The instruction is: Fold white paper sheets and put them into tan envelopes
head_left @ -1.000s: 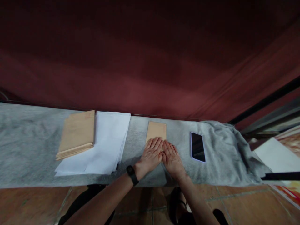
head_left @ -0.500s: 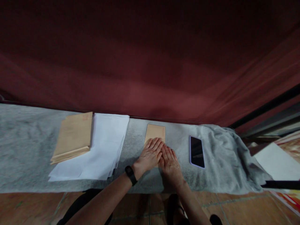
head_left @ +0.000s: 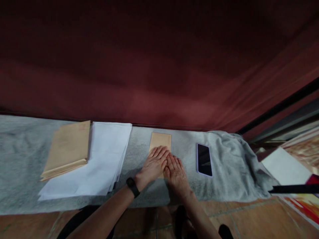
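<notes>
A brown paper envelope (head_left: 160, 139) lies flat on the grey cloth, its lower part covered by both hands. My left hand (head_left: 156, 162), with a black band on the wrist, rests flat on the envelope, fingers stretched out. Beside it my right hand (head_left: 176, 172) lies flat too, its fingers extended and its fingertips meeting the left hand at the envelope's right side. Neither hand grips anything. To the left, a stack of brown envelopes (head_left: 68, 146) sits partly on a pile of white paper sheets (head_left: 107, 156).
A phone (head_left: 204, 160) with a purple edge lies right of the hands on the grey cloth (head_left: 229, 166). A dark red fabric wall (head_left: 149, 83) rises behind. At the far right are a black bar (head_left: 294, 189) and a white sheet (head_left: 286, 166). Tiled floor (head_left: 254, 219) shows below.
The whole view has shifted slightly, so things appear a little farther left. Both hands stay flat on the envelope in nearly the same pose.
</notes>
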`<control>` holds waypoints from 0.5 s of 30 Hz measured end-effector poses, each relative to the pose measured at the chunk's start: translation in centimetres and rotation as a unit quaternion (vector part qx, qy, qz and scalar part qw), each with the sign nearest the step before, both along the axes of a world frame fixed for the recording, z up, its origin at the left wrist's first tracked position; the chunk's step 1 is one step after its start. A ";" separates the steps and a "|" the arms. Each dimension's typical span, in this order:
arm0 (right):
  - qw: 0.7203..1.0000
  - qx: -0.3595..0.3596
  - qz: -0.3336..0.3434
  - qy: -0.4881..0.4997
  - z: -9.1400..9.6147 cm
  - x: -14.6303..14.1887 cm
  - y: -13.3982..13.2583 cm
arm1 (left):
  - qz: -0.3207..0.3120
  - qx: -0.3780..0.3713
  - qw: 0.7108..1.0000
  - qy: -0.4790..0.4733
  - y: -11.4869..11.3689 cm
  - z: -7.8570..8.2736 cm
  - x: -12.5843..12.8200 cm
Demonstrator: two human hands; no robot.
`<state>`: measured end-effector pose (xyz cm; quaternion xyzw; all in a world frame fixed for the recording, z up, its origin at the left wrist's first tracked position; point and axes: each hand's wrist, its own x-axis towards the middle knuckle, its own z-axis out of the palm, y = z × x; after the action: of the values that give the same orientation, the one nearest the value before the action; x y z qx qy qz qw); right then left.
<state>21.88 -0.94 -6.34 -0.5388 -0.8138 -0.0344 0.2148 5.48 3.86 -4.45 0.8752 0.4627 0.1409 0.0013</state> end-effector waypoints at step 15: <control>1.000 0.018 -0.008 0.006 0.2 -0.3 0.0 | 0.034 -0.009 0.999 -0.012 1.2 0.1 0.4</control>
<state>21.62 -0.96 -6.10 -0.5413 -0.8076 -0.0469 0.2293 5.85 5.04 -4.32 0.8571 0.4937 0.1469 0.0099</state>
